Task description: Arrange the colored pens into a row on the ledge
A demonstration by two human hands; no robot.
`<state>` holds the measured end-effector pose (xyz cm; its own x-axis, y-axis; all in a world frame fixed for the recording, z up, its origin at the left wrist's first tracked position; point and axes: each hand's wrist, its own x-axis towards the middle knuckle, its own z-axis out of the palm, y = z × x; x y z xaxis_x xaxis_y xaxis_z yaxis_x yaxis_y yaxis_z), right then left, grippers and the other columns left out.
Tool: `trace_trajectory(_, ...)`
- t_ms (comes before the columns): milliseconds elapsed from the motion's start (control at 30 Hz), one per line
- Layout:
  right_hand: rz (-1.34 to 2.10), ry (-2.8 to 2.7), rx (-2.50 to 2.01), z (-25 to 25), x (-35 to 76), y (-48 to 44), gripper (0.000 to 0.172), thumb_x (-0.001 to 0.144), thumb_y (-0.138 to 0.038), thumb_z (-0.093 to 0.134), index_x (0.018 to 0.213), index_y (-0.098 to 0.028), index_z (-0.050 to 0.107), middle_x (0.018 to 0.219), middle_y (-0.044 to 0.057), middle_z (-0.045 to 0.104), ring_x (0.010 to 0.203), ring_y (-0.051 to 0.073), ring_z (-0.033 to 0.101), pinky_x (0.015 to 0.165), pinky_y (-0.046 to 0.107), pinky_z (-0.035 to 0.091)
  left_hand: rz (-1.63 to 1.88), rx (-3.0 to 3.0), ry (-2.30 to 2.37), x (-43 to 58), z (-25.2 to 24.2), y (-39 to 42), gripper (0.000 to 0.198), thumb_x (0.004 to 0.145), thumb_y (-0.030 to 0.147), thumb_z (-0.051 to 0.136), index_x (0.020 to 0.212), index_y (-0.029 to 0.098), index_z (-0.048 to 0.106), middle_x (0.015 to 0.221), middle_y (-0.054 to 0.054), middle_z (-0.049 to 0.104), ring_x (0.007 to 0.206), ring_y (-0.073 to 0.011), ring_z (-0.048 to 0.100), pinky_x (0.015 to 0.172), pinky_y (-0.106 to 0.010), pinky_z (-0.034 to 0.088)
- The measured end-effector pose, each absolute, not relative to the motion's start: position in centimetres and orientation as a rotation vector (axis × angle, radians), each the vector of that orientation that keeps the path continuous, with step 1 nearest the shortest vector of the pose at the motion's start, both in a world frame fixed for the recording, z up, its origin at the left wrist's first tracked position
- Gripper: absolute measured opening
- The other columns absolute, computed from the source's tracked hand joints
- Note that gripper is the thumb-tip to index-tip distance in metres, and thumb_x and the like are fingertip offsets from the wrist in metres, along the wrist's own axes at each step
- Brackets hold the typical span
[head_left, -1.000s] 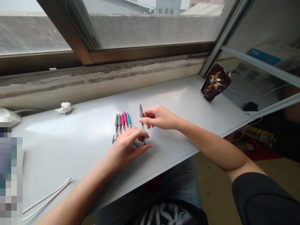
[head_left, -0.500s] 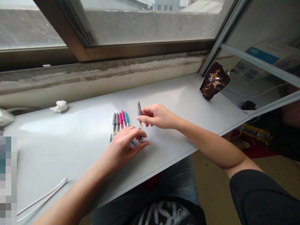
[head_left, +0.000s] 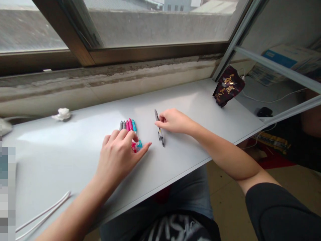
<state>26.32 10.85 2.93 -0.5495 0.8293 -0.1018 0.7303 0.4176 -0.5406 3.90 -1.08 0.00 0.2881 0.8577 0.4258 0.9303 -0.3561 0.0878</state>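
My right hand (head_left: pixel 173 121) pinches a grey-and-clear pen (head_left: pixel 161 134) between thumb and fingers near its upper half. Its grey tip end points toward the window and its clear end toward me. To the left, several pens lie side by side: two grey ones (head_left: pixel 122 125), two pink ones (head_left: pixel 129 125) and a teal one (head_left: pixel 134 126). Over their near ends is my left hand (head_left: pixel 116 150), with the thumb stretched away from the curled fingers. It covers part of the pens, and whether the fingertips touch them is hidden.
The pens lie on a pale grey desk (head_left: pixel 185 150) below a window. Crumpled white tissue (head_left: pixel 62 114) sits at the back left, and a white cable (head_left: pixel 50 212) at the front left. A dark packet with gold lettering (head_left: pixel 228 86) stands at the right by a metal frame (head_left: pixel 278 63).
The grey pen has moved right, away from the other pens, with my right hand holding it. My left hand has shifted left from that pen to above the row.
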Motion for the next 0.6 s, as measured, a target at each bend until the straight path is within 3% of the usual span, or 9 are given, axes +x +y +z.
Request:
trace_trajectory(100, 0.667, -2.589, -1.441, 2.47, 26.41, 10.95, 0.033, 0.1, -0.037, 0.066, 0.073, -0.018, 0.064, 0.075, 0.006, 0.071, 0.068, 0.016, 0.055, 0.064, 0.029, 0.033, -0.443, -2.321, -1.752, 3.44, -0.26, -0.91, 0.04, 0.098, 0.057, 0.068, 0.079, 0.025, 0.056, 0.08, -0.008, 0.065, 0.082, -0.0311, 0.06, 0.074, -0.041, 0.042)
trace_trajectory(233, 0.658, -2.598, -1.43, 2.32, 26.4, 10.83, 0.037, 0.102, -0.047, 0.065, 0.079, -0.018, 0.067, 0.078, 0.006, 0.072, 0.07, 0.016, 0.055, 0.064, 0.029, 0.032, -0.409, -2.339, -1.785, 3.63, -0.35, -0.92, 0.038, 0.1, 0.049, 0.064, 0.073, 0.025, 0.053, 0.077, -0.007, 0.069, 0.077, -0.0291, 0.062, 0.075, -0.042, 0.042)
trace_trajectory(433, 0.642, -2.63, -1.465, 2.88, 26.38, 10.45, 0.036, 0.102, -0.047, 0.066, 0.08, -0.018, 0.069, 0.08, 0.007, 0.074, 0.072, 0.018, 0.059, 0.063, 0.03, 0.032, -0.448, -2.333, -1.929, 4.08, -0.11, -0.79, 0.035, 0.096, 0.04, 0.064, 0.067, 0.025, 0.053, 0.073, -0.005, 0.072, 0.066, -0.0263, 0.064, 0.076, -0.045, 0.045)
trace_trajectory(600, 0.603, -2.7, -1.493, 2.8, 26.25, 10.31, 0.034, 0.101, -0.044, 0.067, 0.078, -0.018, 0.072, 0.083, 0.01, 0.077, 0.077, 0.021, 0.065, 0.063, 0.03, 0.033, -0.569, -2.351, -1.941, 3.97, 0.01, -0.4, 0.036, 0.096, 0.037, 0.062, 0.063, 0.025, 0.053, 0.065, -0.002, 0.069, 0.057, -0.0223, 0.059, 0.065, -0.039, 0.041)
